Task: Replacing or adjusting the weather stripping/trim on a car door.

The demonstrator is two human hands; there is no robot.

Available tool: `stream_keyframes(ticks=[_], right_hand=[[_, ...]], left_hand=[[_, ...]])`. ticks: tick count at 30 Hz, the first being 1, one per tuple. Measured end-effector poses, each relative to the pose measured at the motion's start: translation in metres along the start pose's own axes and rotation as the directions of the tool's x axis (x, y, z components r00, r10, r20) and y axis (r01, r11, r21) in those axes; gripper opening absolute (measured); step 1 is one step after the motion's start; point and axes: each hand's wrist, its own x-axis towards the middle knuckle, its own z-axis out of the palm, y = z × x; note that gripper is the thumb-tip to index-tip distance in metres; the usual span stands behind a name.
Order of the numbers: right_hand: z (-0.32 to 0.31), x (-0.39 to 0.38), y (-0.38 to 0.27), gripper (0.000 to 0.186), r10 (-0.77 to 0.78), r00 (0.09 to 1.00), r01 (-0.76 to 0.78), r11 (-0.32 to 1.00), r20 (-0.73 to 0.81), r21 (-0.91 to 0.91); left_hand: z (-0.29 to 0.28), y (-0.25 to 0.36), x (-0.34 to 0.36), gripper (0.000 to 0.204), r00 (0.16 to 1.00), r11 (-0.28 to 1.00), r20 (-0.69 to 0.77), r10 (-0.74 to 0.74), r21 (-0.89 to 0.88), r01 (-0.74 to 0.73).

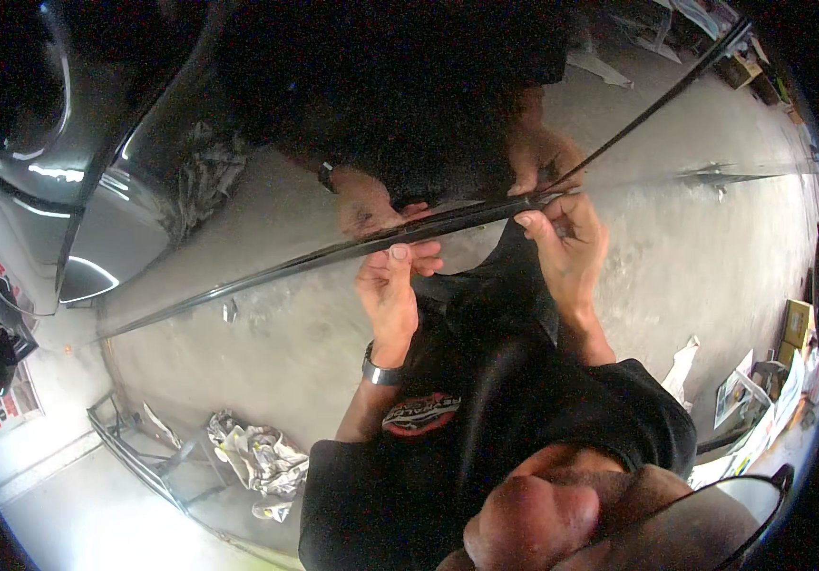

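Note:
A long, narrow black strip, like car trim, runs slantwise along the edge of a glossy black car panel. My left hand, with a watch on its wrist, pinches the strip left of its middle. The thumb is on the near side, and the fingers curl beneath. Farther right, my right hand grips the strip between thumb and bent fingers. Both hands are mirrored in the shiny panel. Whether the strip is attached to the panel between my hands, I cannot tell.
Crumpled masking paper lies on the grey floor by a metal frame at lower left. Cardboard boxes and loose papers stand along the right side. A curved, shiny black body part fills the upper left.

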Motion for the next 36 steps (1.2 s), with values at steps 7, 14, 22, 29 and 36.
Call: stream_keyframes(ticks=[7, 14, 22, 29, 36], right_hand=[[0.001, -0.001, 0.002, 0.03, 0.027, 0.999, -0.024, 0.996, -0.037, 0.08], [0.004, 0.0, 0.005, 0.03, 0.068, 0.995, -0.058, 0.989, -0.07, 0.132], [0.005, -0.003, -0.004, 0.028, 0.049, 0.997, -0.043, 0.992, -0.051, 0.119], [0.004, -0.001, 0.0, 0.031, 0.071, 0.994, -0.062, 0.992, -0.079, 0.112], [0.004, 0.0, -0.001, 0.03, 0.068, 0.996, -0.059, 0.991, -0.066, 0.124]], left_hand=[[0.008, -0.002, -0.002, 0.04, 0.996, 0.999, -0.085, -0.027, 0.039, 0.03], [0.016, 0.0, -0.004, 0.042, 0.983, 0.998, -0.174, -0.062, 0.012, 0.065], [0.012, -0.002, -0.004, 0.033, 0.993, 0.992, -0.095, -0.064, -0.111, 0.053], [0.002, 0.001, -0.015, 0.033, 0.997, 0.997, -0.076, 0.022, 0.075, -0.016], [-0.025, 0.039, -0.01, 0.115, 0.573, 0.196, 0.084, 0.815, 0.892, -0.408]])
